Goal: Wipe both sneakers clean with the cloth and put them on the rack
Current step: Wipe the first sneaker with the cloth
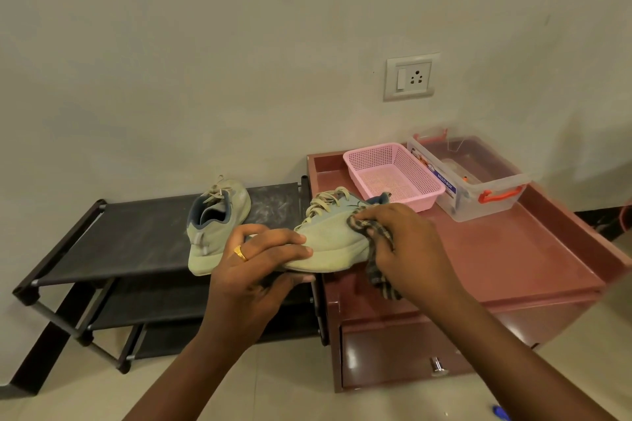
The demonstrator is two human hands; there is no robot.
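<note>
One pale green sneaker [219, 225] stands on the top shelf of the black shoe rack [136, 239], heel towards me. The second pale green sneaker [333, 243] is held in the air on its side, over the gap between the rack and the cabinet. My left hand [260, 260] grips its toe end, fingers curled round the sole. My right hand [407, 243] holds a dark checked cloth [376, 243] bunched against the sneaker's side near the heel, and one end of the cloth hangs below.
A reddish-brown cabinet [513, 260] with a raised rim and a drawer stands right of the rack. On it sit a pink mesh basket [393, 174] and a clear storage box [475, 178] with orange handles. A wall socket [410, 77] is above.
</note>
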